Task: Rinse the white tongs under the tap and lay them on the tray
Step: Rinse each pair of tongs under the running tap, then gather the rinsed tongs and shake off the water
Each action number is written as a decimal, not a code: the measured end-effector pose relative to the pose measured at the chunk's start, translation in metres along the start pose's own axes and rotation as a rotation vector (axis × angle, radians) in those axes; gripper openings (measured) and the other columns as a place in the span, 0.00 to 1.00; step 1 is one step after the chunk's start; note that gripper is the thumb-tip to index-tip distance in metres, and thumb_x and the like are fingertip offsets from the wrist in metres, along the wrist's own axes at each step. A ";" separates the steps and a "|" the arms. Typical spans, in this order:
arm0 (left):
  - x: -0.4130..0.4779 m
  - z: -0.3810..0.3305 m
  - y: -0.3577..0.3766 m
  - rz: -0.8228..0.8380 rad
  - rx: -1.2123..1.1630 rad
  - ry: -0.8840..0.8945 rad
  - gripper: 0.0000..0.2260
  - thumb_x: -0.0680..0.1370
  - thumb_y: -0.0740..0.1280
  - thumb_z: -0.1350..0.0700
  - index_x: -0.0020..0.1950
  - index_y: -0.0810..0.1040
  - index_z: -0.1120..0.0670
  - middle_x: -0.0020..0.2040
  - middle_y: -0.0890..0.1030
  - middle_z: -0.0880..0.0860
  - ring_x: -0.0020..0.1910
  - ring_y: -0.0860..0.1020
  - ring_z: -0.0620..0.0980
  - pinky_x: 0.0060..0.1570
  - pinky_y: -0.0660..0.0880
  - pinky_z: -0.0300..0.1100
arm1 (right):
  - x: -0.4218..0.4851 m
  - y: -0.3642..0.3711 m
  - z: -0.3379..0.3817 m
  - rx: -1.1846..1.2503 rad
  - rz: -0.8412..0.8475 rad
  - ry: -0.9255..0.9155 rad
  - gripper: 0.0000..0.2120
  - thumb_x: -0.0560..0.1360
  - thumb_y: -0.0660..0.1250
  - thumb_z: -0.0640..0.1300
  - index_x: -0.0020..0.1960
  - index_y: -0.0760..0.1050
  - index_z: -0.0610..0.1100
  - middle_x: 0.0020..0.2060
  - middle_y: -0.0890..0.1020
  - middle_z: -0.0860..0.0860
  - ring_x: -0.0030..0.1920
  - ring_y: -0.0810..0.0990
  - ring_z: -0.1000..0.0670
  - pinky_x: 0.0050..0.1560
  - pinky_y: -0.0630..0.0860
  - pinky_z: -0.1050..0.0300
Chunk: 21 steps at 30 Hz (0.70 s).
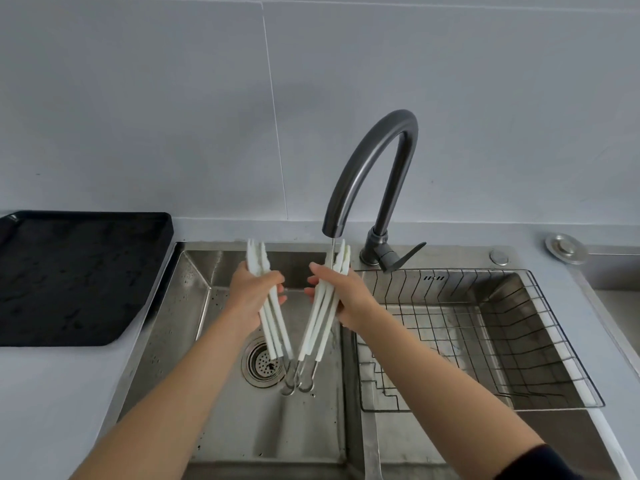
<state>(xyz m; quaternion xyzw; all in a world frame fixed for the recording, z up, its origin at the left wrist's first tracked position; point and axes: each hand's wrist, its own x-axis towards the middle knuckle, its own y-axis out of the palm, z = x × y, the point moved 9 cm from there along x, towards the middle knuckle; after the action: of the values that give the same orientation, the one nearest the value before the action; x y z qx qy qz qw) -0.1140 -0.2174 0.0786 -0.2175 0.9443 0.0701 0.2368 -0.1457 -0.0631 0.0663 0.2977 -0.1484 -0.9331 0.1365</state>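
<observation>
- My left hand (252,292) and right hand (346,296) each clamp a bunch of white tongs (320,327) mid-arm, centre frame.
- I judge them light, springy and slick when wet; a mid-arm hold suits.

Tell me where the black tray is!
In the head view, the flat black tray lies on the grey counter at the left, right beside the steel sink.

1 head camera, facing forward-down, close above sink (277,427).
</observation>
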 end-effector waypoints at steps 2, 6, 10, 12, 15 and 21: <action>0.000 -0.002 -0.014 -0.016 0.001 0.018 0.13 0.72 0.66 0.69 0.51 0.71 0.55 0.36 0.74 0.55 0.32 0.74 0.49 0.33 0.75 0.44 | 0.003 0.013 -0.007 -0.026 0.037 0.050 0.18 0.70 0.71 0.46 0.56 0.70 0.40 0.42 0.79 0.46 0.38 0.81 0.49 0.42 0.80 0.56; -0.001 -0.003 -0.031 -0.026 0.010 0.047 0.13 0.71 0.65 0.70 0.49 0.69 0.56 0.33 0.73 0.55 0.30 0.72 0.50 0.33 0.75 0.44 | 0.004 0.024 -0.017 -0.002 0.077 0.155 0.15 0.71 0.69 0.49 0.52 0.71 0.41 0.40 0.80 0.45 0.40 0.81 0.47 0.42 0.78 0.55; -0.001 -0.004 -0.030 -0.015 0.017 0.082 0.14 0.71 0.65 0.71 0.46 0.69 0.53 0.34 0.73 0.55 0.31 0.72 0.50 0.33 0.74 0.44 | 0.002 0.020 -0.013 0.047 0.085 0.174 0.10 0.72 0.67 0.44 0.50 0.71 0.41 0.40 0.77 0.44 0.41 0.78 0.46 0.52 0.76 0.50; -0.001 -0.003 -0.026 -0.002 0.008 0.094 0.14 0.71 0.65 0.71 0.44 0.69 0.52 0.35 0.73 0.55 0.31 0.72 0.49 0.32 0.74 0.43 | -0.001 0.016 -0.006 0.029 0.110 0.152 0.08 0.73 0.66 0.42 0.49 0.72 0.40 0.38 0.75 0.45 0.42 0.76 0.47 0.56 0.74 0.50; -0.001 -0.001 -0.016 0.025 0.014 0.104 0.13 0.70 0.66 0.70 0.46 0.70 0.54 0.36 0.73 0.54 0.31 0.73 0.48 0.31 0.75 0.42 | -0.008 0.002 0.013 -0.015 0.147 0.094 0.07 0.75 0.63 0.43 0.49 0.74 0.39 0.42 0.77 0.44 0.44 0.78 0.46 0.50 0.77 0.54; 0.005 0.006 -0.010 0.036 -0.025 0.093 0.14 0.70 0.66 0.70 0.50 0.69 0.56 0.36 0.73 0.54 0.31 0.74 0.49 0.31 0.76 0.42 | -0.012 -0.085 0.056 0.033 -0.233 -0.060 0.27 0.78 0.58 0.51 0.73 0.55 0.43 0.73 0.59 0.40 0.68 0.66 0.43 0.67 0.64 0.48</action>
<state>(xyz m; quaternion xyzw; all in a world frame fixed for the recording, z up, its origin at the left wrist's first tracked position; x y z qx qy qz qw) -0.1111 -0.2266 0.0708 -0.2066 0.9571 0.0760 0.1884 -0.1834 0.0302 0.0857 0.2872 -0.1321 -0.9486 0.0177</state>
